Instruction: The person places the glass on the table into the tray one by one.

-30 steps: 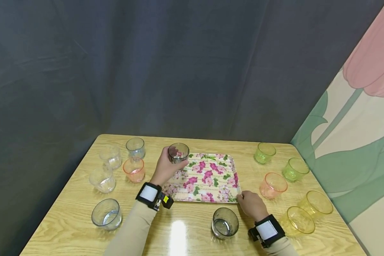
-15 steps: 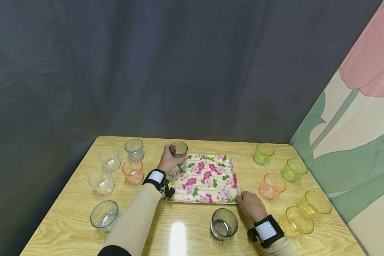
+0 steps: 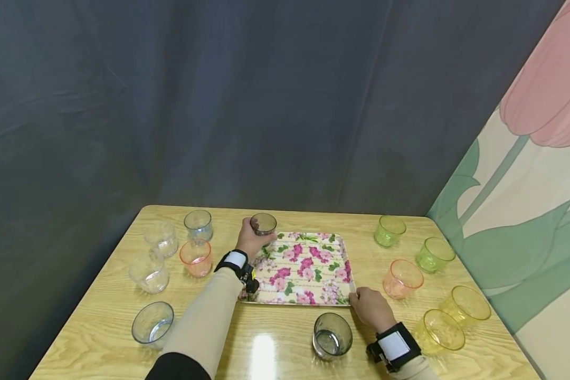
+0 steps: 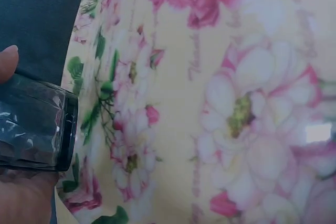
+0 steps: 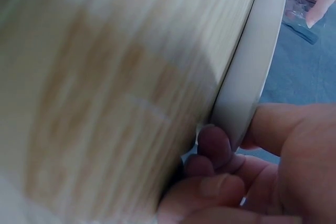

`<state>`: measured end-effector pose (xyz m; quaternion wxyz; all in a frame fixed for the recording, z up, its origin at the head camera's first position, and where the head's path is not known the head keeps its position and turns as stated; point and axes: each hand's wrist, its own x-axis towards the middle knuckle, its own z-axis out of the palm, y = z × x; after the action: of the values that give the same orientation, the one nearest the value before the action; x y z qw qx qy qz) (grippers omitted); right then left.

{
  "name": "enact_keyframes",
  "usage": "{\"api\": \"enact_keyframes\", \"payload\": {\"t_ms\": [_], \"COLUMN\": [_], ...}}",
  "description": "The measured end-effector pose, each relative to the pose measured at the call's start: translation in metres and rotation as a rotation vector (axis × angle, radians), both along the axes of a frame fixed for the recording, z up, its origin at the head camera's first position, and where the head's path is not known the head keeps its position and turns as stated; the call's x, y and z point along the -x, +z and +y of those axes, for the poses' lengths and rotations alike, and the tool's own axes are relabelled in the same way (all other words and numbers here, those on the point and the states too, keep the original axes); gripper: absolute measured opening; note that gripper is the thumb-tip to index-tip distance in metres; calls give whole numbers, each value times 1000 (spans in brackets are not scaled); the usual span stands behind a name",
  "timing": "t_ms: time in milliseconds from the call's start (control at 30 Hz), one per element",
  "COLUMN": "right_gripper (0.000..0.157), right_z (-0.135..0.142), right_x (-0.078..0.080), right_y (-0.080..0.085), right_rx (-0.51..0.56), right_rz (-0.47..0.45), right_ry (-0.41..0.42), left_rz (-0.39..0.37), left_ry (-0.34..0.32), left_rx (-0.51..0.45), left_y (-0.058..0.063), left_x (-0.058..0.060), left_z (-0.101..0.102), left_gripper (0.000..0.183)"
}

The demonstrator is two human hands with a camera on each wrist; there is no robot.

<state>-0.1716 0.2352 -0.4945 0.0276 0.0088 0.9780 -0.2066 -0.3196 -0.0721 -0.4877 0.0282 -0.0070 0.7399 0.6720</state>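
A dark grey glass is gripped by my left hand, upright at the far left corner of the floral tray. In the left wrist view the glass lies between thumb and fingers, its base close to the tray's surface. My right hand pinches the tray's near right corner. The right wrist view has the thumb on one side of the tray's pale rim and curled fingers on the other. Nearer the front, a second dark grey glass stands on the table.
On the left stand blue-tinted glasses, clear glasses and a pink glass. The right side holds green glasses, another pink glass and yellow glasses. A dark curtain hangs behind the wooden table.
My left hand has carried the dark grey glass slightly away over the tray's far left corner, the forearm reaching farther in. My right hand keeps its hold on the tray.
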Motion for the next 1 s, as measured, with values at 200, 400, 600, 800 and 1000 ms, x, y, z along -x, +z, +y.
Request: {"api": "enact_keyframes", "payload": {"t_ms": [200, 400, 600, 800, 1000], "right_gripper": [35, 34, 34, 35, 35], "right_z": [-2, -1, 0, 0, 0], "right_x": [-1, 0, 0, 0, 0], "right_y": [0, 0, -1, -1, -2], "right_rx": [4, -1, 12, 18, 19], "right_rz": [1, -6, -15, -12, -10], "right_ry": [0, -1, -9, -7, 0], "left_rz": [-9, -11, 22, 18, 28], "left_ry": [4, -13, -28, -1, 10], "left_rx": [40, 26, 20, 66, 114], "left_y": [-5, -8, -14, -17, -17], "left_x": [2, 3, 4, 6, 6], "left_z": [-2, -5, -10, -13, -15], "left_gripper": [57, 56, 59, 56, 59]}}
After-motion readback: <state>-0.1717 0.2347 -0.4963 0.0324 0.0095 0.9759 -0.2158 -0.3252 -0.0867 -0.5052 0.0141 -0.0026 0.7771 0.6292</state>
